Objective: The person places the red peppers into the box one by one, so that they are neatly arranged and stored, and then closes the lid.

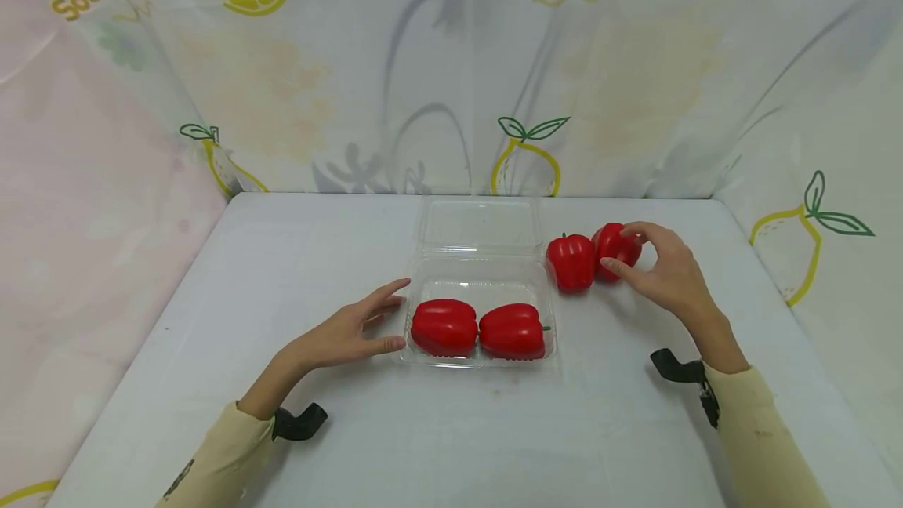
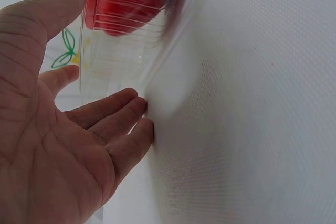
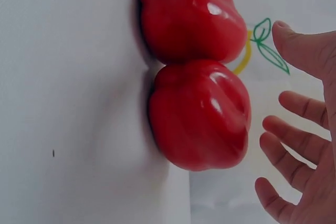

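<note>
Two red bell peppers lie on their sides in a clear plastic clamshell box (image 1: pixel 480 269), the left pepper (image 1: pixel 444 327) against the right pepper (image 1: pixel 513 332). The box's lid (image 1: pixel 480 224) is folded back. At the box's left edge is my left hand (image 1: pixel 346 334), fingers spread and loosely bent; its thumb is at the rim (image 2: pixel 84 40) in the left wrist view. Right of the box, two more bell peppers stand together, one nearer the box (image 1: pixel 571 263) and an outer one (image 1: pixel 617 251). My right hand (image 1: pixel 666 273) hovers at the outer pepper (image 3: pixel 199 116), its fingers apart from it in the right wrist view.
A white table (image 1: pixel 480 429) carries everything. Behind it hangs a pale cloth (image 1: pixel 353 61) with lemon prints. Black wrist mounts (image 1: pixel 299 422) stick out from both sleeves.
</note>
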The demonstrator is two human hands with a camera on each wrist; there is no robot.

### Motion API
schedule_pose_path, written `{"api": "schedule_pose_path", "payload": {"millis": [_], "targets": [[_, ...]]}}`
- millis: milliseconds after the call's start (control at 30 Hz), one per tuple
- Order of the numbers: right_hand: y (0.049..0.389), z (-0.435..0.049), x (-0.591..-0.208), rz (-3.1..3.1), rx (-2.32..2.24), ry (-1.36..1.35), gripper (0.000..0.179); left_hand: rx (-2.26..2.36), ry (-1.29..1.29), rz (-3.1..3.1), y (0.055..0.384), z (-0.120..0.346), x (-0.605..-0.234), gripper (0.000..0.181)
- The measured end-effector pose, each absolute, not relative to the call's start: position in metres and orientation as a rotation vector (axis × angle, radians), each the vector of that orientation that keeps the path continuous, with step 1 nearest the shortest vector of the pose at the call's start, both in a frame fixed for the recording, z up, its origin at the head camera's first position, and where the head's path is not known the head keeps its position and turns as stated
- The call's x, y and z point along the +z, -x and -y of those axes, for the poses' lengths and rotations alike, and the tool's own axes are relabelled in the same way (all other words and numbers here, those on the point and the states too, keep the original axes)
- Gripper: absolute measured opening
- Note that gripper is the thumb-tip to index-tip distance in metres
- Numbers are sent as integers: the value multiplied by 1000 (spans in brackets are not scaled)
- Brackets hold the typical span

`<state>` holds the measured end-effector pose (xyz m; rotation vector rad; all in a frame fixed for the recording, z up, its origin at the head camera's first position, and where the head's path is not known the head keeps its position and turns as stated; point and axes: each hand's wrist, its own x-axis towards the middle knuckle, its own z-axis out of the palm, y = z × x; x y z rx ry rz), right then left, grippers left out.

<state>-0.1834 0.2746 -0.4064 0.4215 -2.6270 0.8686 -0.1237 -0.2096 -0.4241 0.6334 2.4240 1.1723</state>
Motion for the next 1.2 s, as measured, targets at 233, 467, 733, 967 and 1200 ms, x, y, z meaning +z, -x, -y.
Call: {"api": "schedule_pose_path", "payload": {"millis": [233, 467, 733, 967, 1200], "targets": [[187, -278, -410, 2622, 886, -405, 50, 1167, -617, -2423, 124, 209, -424, 88], [189, -280, -412, 2710, 910, -388, 50, 1171, -632, -2421, 123, 209, -423, 87], [188, -281, -415, 2833, 920, -322, 57, 1184, -624, -2413, 124, 210, -426, 85], [187, -284, -415, 2808, 918, -359, 59, 1166, -622, -2424, 123, 209, -425, 87], [184, -287, -416, 2787, 878, -388, 57, 1163, -609, -2429, 123, 209, -424, 87]]}}
